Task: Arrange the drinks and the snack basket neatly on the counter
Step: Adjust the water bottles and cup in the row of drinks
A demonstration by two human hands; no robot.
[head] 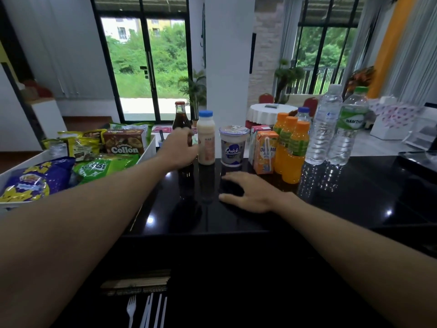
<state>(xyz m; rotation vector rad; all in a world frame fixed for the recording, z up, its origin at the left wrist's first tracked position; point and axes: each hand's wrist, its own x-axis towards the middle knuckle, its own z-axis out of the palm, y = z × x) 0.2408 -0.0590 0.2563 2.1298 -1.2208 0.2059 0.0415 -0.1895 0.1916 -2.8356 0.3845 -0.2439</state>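
Left hand (181, 147) curled round cola bottle (181, 116), frame centre, on counter (354, 185).
Glass: likely heavy, slick, breakable. Grip low on body, keep upright. Right hand (248, 192) flat, fingers spread, holding nothing. Basket (148, 149) at left.

The left grip (179, 149) curls round the lower body of a dark glass cola bottle with a red cap (181, 116), which stands upright on the glossy black desk (354, 190). The right grip (250, 192) lies flat on the desk, fingers spread, holding nothing. Just right of the left grip stands a milky plastic bottle with a blue cap (206, 140). Beyond the right grip is a white-and-blue foil-lidded cup (233, 147). Further to that grip's right cluster an orange juice carton (264, 153), three orange plastic juice bottles (293, 155) and two clear water bottles (327, 129). Left of the left grip sits a white rectangular basket (148, 149) packed with snack packets (101, 168).
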